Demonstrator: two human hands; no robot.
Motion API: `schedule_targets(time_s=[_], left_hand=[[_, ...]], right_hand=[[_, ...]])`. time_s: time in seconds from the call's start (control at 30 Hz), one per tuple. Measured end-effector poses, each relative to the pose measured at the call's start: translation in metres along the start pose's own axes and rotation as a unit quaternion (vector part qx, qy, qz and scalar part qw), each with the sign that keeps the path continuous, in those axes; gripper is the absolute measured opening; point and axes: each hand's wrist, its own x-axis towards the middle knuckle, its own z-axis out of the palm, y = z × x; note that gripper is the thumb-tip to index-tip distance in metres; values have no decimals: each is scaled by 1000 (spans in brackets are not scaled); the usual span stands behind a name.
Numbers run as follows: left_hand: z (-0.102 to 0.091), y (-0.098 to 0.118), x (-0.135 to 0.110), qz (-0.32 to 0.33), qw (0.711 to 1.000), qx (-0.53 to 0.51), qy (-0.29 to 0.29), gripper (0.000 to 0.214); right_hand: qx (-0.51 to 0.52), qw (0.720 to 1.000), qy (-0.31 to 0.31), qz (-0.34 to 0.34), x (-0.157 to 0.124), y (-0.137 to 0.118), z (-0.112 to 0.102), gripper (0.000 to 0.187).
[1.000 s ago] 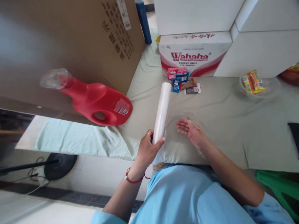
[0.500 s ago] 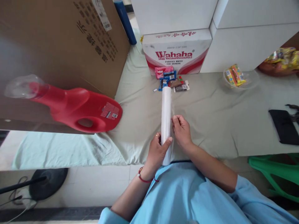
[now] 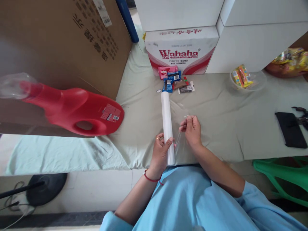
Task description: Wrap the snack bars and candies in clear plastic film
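A white roll of plastic wrap (image 3: 166, 115) stands out lengthwise over the cloth, its near end by my shirt. My left hand (image 3: 160, 150) is closed around the roll's lower part, thumb on top. To the right, my right hand (image 3: 193, 129) pinches the loose edge of the clear film. The see-through film (image 3: 179, 141) stretches between the roll and those fingers. Just beyond the roll's far end lie several small snack packets, among them a pink packet (image 3: 164, 72) and a blue packet (image 3: 167, 85).
A red jug (image 3: 69, 99) lies on its side at left, against a large cardboard box (image 3: 60, 38). Behind the packets is a Wahaha carton (image 3: 180, 48). On the right are a clear bowl (image 3: 258, 81) with yellow packets, a black phone (image 3: 290, 130) and a green stool (image 3: 276, 175).
My right hand has moved to the right, away from the roll, drawing the film out. The roll's far end has tilted slightly left in my left hand.
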Motion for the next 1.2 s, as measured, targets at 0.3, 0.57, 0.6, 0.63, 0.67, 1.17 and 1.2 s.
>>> schedule_targets(time_s=[0.3, 0.57, 0.6, 0.63, 0.67, 1.17, 1.2], left_hand=[[-8, 3, -1, -30, 993, -106, -41, 52], [-5, 4, 8, -105, 972, -146, -150, 53], [-3, 1, 9, -110, 975, -118, -153, 52], [-2, -1, 11, -111, 976, -95, -160, 52], [-1, -4, 12, -112, 975, -83, -171, 54], [60, -16, 31, -176, 905, -189, -339, 74], [63, -12, 33, -157, 917, -192, -313, 72]], right_hand=[[-248, 958, -18, -140, 13, -18, -32, 44], [-327, 871, -133, -342, -5, -93, -39, 22], [-339, 854, -136, -369, -7, -102, -40, 19], [-351, 841, -133, -390, -8, -111, -42, 18], [-359, 833, -126, -401, -9, -120, -44, 17], [-380, 829, -165, -375, -26, -188, -50, 30], [-386, 829, -149, -377, -25, -188, -53, 29]])
